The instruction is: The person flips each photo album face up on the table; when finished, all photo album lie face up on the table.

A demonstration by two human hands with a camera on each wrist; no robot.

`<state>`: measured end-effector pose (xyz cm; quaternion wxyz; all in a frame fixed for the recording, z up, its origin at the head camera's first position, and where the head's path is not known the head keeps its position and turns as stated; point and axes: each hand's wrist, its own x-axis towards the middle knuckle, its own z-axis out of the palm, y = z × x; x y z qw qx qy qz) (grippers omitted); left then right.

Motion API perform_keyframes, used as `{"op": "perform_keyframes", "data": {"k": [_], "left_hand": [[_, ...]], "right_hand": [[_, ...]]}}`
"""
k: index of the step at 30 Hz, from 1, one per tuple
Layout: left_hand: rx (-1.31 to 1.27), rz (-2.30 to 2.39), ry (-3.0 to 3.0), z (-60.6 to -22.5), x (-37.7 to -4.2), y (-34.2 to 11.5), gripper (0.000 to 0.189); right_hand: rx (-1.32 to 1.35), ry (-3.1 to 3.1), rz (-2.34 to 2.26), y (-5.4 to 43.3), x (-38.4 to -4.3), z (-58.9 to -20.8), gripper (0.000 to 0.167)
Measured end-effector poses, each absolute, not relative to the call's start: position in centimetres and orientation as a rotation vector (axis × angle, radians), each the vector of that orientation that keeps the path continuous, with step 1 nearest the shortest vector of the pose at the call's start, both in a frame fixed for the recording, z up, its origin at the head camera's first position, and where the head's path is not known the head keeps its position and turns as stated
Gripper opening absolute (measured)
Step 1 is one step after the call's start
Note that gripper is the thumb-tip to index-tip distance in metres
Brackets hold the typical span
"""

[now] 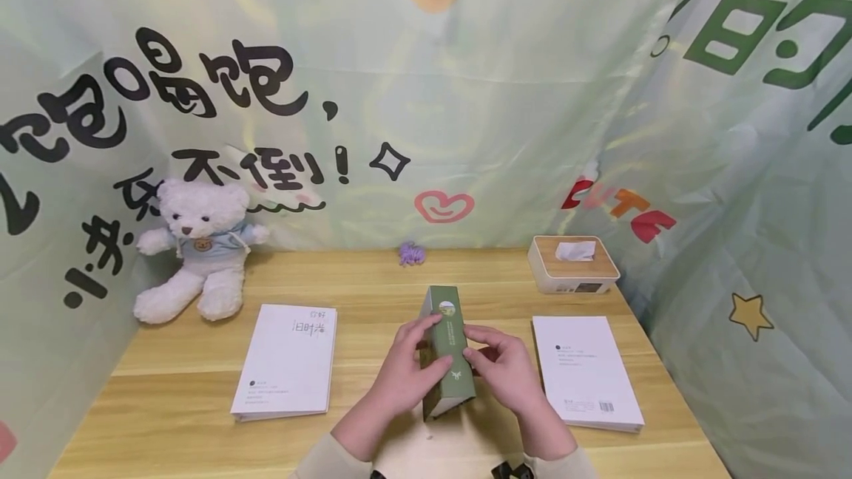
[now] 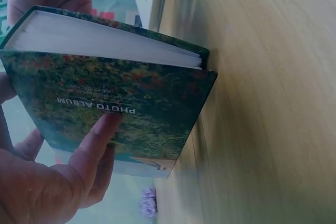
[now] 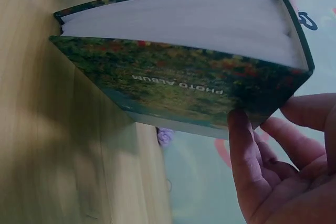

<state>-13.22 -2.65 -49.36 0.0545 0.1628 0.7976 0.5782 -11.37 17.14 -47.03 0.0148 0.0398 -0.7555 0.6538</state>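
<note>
A thick green photo album [image 1: 449, 342] is upright at the front middle of the table, spine uppermost. Its covers, printed with a painted garden, hang down to the wooden top. My left hand [image 1: 406, 372] grips it from the left, thumb and fingers at the spine's edge. From the other side my right hand [image 1: 504, 368] holds the spine edge between thumb and fingers. In the left wrist view the cover [image 2: 100, 87] reads PHOTO ALBUM, with fingers laid along it. White page edges [image 3: 178, 22] show between the covers in the right wrist view.
White albums lie on either side, one at left [image 1: 286, 361] and one at right [image 1: 586, 372]. A white teddy bear [image 1: 203, 250] sits at the back left. A tissue box [image 1: 574, 265] stands back right, and a small purple object [image 1: 411, 253] lies by the back curtain [image 1: 373, 117].
</note>
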Motion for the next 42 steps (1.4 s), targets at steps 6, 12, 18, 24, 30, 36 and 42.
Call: {"op": "perform_keyframes", "data": {"k": [6,12,18,24,30,36,42], "left_hand": [[0.432,1.815,2.355,-49.2,-13.2,-2.8,0.064],[0.430,1.793,2.362,-48.6,-13.0,-2.8,0.056],[0.376,1.805,2.353,-47.8,-12.7,-2.8,0.057],[0.380,1.858,2.273,-47.1,-12.5,-2.7,0.056],[0.335,1.966,2.146,-47.6,-12.8,-2.2,0.051],[0.263,1.975,2.128,-47.7,-13.1,-2.6,0.049],[0.295,1.860,2.223,-47.0,-13.2,-3.0,0.048]], "right_hand": [[0.159,-2.371,2.109,17.3,-11.3,-47.0,0.038],[0.276,-2.391,2.099,17.5,-11.1,-47.5,0.042],[0.310,-2.384,2.113,17.6,-11.0,-47.8,0.039],[0.214,-2.359,2.128,17.5,-10.9,-47.6,0.031],[0.293,-2.322,2.079,17.6,-11.0,-48.0,0.030],[0.323,-2.359,2.107,17.6,-11.0,-48.7,0.035],[0.392,-2.361,2.157,17.5,-11.0,-49.2,0.037]]}}
